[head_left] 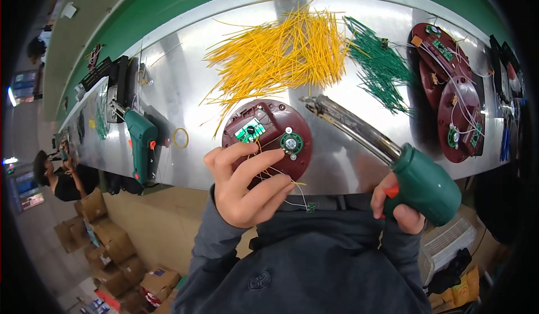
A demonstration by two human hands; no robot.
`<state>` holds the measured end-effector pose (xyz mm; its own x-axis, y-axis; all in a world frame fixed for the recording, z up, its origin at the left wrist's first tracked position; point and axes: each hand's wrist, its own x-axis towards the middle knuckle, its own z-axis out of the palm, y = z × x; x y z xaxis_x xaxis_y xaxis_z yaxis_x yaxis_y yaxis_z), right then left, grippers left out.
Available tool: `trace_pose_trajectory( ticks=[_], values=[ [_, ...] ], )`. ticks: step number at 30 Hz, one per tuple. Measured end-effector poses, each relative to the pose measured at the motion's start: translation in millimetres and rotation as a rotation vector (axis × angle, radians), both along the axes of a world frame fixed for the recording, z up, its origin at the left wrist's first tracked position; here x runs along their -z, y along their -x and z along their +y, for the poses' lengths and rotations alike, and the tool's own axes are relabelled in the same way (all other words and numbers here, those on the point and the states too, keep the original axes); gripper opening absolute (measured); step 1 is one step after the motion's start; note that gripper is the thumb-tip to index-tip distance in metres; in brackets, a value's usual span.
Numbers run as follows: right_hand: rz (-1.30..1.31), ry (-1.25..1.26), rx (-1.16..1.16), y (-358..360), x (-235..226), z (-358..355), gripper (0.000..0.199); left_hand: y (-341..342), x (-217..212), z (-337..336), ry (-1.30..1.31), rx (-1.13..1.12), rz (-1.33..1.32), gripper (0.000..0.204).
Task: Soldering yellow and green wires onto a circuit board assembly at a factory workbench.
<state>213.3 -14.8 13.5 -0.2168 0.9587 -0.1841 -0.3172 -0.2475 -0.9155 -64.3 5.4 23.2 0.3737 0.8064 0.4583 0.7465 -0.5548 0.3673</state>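
Below, left hand (244,188) gripping round maroon housing (267,137), right hand (396,204) clasping green soldering gun (393,165), brown cartons (112,258) lower left.

The disc (268,140) is dark red, with a green board (250,131) and a silver-and-green speaker (291,143) in it. The soldering gun (426,185) has a green grip, an orange trigger and a shiny metal barrel. Yellow wires (281,53) and green wires (379,61) lie on the silver surface (185,78).
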Motion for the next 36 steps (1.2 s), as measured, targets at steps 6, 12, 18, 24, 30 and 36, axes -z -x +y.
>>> trace_pose_trajectory(
  ticks=[6, 12, 18, 24, 30, 36],
  values=[
    [-0.127, -0.009, 0.054, -14, -5, -15, 0.045, -28, 13, -12, -0.009, -0.388, -0.202, 0.021],
    [-0.340, 0.007, 0.065, -21, -19, -16, 0.016, -36, 22, -12, -0.016, -0.500, -0.216, 0.019],
    [-0.953, -0.324, -0.149, -28, -17, -13, 0.022, -37, 24, -11, -0.021, -0.513, -0.211, 0.018],
    [-0.798, -0.422, -0.427, -36, -19, 3, 0.019, -37, 25, -11, -0.022, -0.515, -0.224, 0.018],
    [-0.826, -0.404, -0.374, -31, -23, 3, 0.018, -37, 26, -10, -0.030, -0.517, -0.254, 0.018],
    [-0.888, -0.430, -0.360, -33, -20, 1, 0.020, -37, 28, -10, -0.041, -0.517, -0.247, 0.019]
  ],
)
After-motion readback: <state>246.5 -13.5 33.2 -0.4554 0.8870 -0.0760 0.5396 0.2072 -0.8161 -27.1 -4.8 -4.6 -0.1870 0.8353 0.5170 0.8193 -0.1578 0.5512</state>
